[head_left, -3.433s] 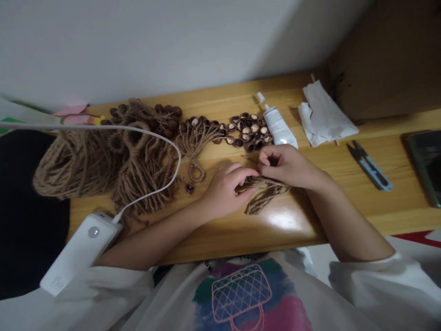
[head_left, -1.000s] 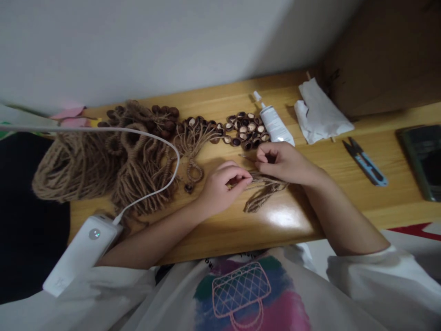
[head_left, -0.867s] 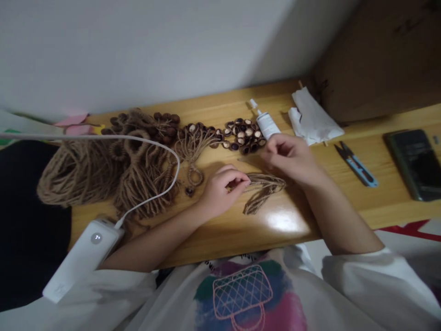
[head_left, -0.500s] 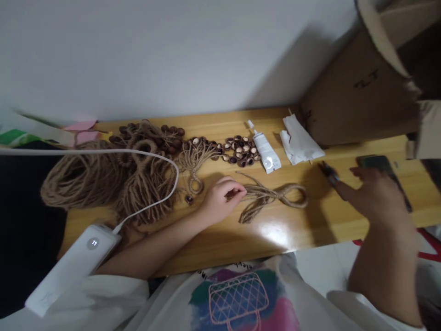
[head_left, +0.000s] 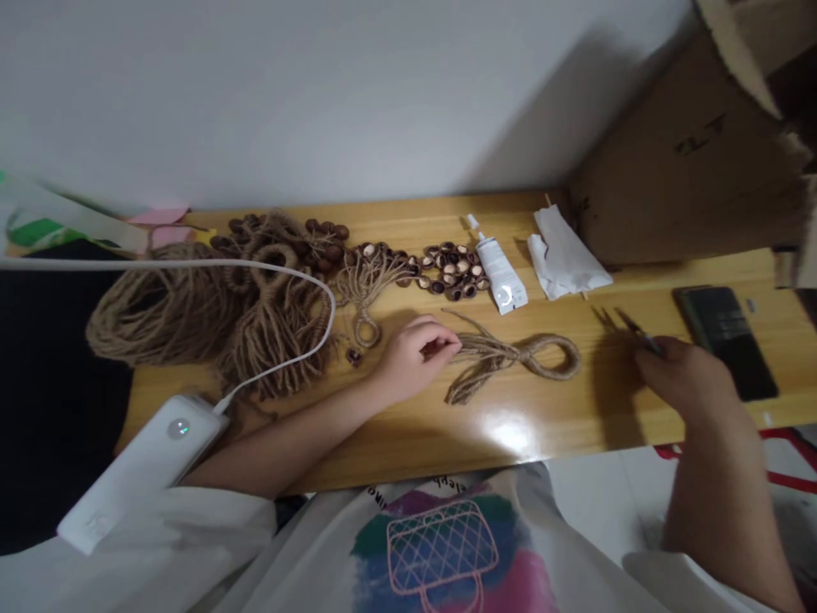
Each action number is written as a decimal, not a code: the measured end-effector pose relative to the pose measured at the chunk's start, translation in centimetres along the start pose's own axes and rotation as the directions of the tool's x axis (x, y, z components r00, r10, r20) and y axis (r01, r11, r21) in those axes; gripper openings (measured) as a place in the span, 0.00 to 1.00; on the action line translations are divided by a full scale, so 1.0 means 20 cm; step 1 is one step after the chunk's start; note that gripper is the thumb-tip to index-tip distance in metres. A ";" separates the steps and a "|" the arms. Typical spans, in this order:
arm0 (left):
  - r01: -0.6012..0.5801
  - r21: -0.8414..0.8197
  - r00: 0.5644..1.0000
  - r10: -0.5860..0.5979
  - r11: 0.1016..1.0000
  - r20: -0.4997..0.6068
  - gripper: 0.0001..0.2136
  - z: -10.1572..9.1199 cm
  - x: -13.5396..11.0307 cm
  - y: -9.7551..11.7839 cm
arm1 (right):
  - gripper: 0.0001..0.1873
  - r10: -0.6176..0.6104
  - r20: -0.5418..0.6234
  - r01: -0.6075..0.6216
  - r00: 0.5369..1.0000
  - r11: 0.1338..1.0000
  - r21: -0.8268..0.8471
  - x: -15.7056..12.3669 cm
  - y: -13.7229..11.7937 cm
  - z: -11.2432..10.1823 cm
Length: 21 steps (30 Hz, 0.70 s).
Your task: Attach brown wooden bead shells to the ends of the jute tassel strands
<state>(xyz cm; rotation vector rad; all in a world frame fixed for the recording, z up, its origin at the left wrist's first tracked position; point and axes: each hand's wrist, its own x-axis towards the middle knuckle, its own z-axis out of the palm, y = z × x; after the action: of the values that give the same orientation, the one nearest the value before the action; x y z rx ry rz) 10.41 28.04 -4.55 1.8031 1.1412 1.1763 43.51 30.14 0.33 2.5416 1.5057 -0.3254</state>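
Observation:
My left hand (head_left: 413,359) rests on the wooden desk (head_left: 408,426), fingers curled and pinching the end of a knotted jute cord piece (head_left: 511,362) that ends in a loop at its right. My right hand (head_left: 682,375) is out to the right, closed around the small blue thread snips (head_left: 631,328), whose dark blades stick up and left from the fingers. A cluster of brown nut shells (head_left: 453,268) and a white glue tube (head_left: 501,272) lie just behind the cord.
Jute coils and finished knotted pieces (head_left: 210,298) pile up at the left, crossed by a white cable (head_left: 255,272) from a white power bank (head_left: 134,472). A crumpled tissue (head_left: 568,255), a cardboard box (head_left: 689,170) and a dark phone (head_left: 724,340) sit at the right.
My right hand left the cord, swung right to the snips and closed on them. The cord's loop now lies uncovered on the desk. My left hand stayed on the cord's end.

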 end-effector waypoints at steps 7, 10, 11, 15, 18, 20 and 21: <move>0.014 0.011 1.000 -0.014 1.000 0.011 0.03 -0.01 0.00 0.01 | 0.11 -0.405 0.441 -0.389 0.801 0.208 0.897 -0.52 -0.17 0.09; 0.012 0.022 1.000 -0.012 1.000 0.016 0.02 -0.01 0.01 0.01 | 0.11 -0.662 0.512 -0.571 0.547 0.151 0.807 -0.71 -0.32 0.19; 0.014 0.028 1.000 -0.014 0.999 0.022 0.03 -0.01 0.01 0.01 | 0.11 -0.685 0.518 -0.595 0.512 0.151 0.789 -0.75 -0.36 0.22; 0.022 0.040 0.999 -0.023 0.999 0.033 0.03 -0.02 0.01 0.01 | 0.15 -0.700 0.489 -0.620 0.521 0.083 0.780 -0.78 -0.45 0.29; 0.023 0.043 0.999 -0.025 0.999 0.032 0.03 -0.02 0.01 0.01 | 0.24 -0.706 0.475 -0.602 0.525 0.086 0.794 -0.76 -0.46 0.30; 0.020 0.040 0.999 -0.021 0.999 0.032 0.03 -0.02 0.01 0.01 | 0.25 -0.699 0.491 -0.603 0.520 0.106 0.791 -0.76 -0.47 0.30; 0.019 0.036 0.999 -0.021 0.999 0.031 0.03 -0.01 0.01 0.01 | 0.25 -0.695 0.500 -0.603 0.516 0.120 0.789 -0.76 -0.47 0.30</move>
<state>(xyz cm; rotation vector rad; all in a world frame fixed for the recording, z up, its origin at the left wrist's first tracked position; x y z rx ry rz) 10.22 28.27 -4.25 1.8269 1.1666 1.1185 27.64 20.35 -1.66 1.7823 0.7921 -3.1390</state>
